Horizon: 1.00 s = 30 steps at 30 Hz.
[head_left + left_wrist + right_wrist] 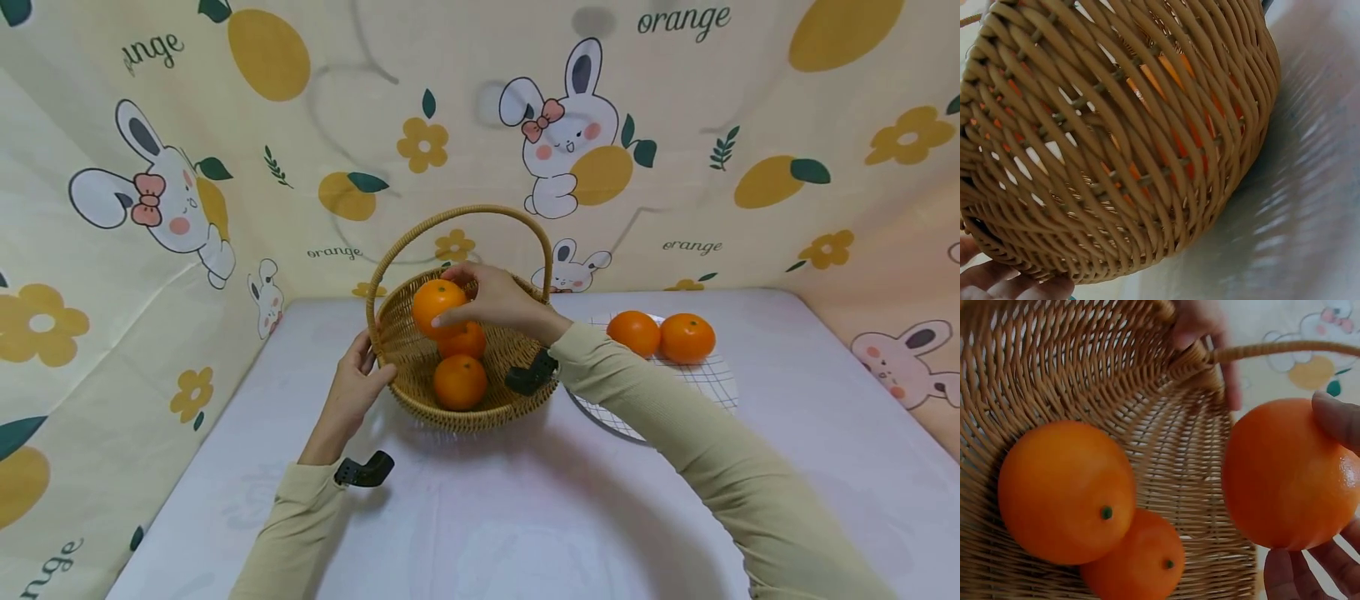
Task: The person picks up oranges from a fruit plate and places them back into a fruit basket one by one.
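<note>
Head view shows the right hand [498, 300] at the centre of the frame, fingers and thumb curled round an orange [437, 307] held just above the basket [480, 400], inside the arch of its handle [457, 218]. Two more oranges lie in the basket directly below the held one, one [460, 381] nearer the bottom of the frame and one [467, 342] partly hidden behind the fruit in hand. Right wrist view confirms it: the gripped orange [1288, 478] sits at the right of the frame, apart from the two resting on the weave at lower left, with bare wicker between them. The left hand [356, 392] holds the basket's rim on the left side, fingers wrapped over the edge. To the right of the basket, two further oranges [660, 335] rest on a checked plate [705, 383] on the white table [525, 517].
</note>
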Motion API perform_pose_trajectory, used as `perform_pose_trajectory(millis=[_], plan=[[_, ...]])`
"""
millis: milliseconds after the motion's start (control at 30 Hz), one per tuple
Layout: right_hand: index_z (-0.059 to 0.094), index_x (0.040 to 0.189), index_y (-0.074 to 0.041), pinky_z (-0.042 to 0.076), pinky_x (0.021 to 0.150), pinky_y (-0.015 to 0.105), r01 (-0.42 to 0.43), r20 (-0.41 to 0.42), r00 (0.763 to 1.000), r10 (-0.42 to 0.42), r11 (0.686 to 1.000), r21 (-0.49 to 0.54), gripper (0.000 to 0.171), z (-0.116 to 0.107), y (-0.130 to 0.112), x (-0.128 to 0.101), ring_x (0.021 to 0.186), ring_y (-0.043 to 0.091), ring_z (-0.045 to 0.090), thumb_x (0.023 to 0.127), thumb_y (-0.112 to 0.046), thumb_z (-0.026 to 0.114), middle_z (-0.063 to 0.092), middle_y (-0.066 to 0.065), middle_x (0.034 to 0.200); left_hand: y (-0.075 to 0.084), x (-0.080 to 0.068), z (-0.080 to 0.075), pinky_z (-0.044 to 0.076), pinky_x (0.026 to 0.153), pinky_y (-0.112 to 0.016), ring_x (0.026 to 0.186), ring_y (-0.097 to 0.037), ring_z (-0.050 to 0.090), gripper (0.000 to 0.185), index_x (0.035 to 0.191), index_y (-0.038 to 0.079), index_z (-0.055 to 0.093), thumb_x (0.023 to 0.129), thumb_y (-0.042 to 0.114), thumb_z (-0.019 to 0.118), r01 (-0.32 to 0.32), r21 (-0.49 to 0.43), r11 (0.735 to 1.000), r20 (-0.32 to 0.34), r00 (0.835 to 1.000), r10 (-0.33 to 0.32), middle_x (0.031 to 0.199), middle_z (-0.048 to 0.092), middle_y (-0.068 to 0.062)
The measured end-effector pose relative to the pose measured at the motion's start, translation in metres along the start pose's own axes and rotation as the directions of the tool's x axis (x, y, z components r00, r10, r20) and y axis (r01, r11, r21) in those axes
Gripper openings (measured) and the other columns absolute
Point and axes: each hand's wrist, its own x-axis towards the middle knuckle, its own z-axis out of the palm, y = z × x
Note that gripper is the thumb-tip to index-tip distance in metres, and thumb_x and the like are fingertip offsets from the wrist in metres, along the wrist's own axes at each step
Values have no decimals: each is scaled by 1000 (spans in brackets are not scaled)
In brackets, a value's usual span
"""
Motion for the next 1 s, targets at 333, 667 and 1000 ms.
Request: perform_pose_trajectory(millis=[333,667,1000], plan=[[55,129,-13,48,85,33,21,44,999,-18,997,-74,66,19,6,28,100,17,55,73,-32,84,56,2,123,-1,1,0,37,103,-44,141,-25,26,72,150,4,30,85,-13,52,4,-4,1000,4,1000,-4,155,26,-11],[58,124,-14,48,86,31,-15,128,991,23,998,-65,61,36,14,43,101,16,58,71,-28,87,59,0,121,0,2,-1,34,105,-46,141,-23,23,73,152,8,29,85,-11,53,24,22,999,-1,1000,-24,156,25,-7],[60,121,-16,47,87,30,9,185,983,13,993,-120,59,49,29,47,103,17,57,70,-28,88,58,0,123,0,1,0,36,104,-45,141,-23,24,73,151,6,30,84,-11,53,27,13,1000,-10,1000,-26,156,25,-8]])
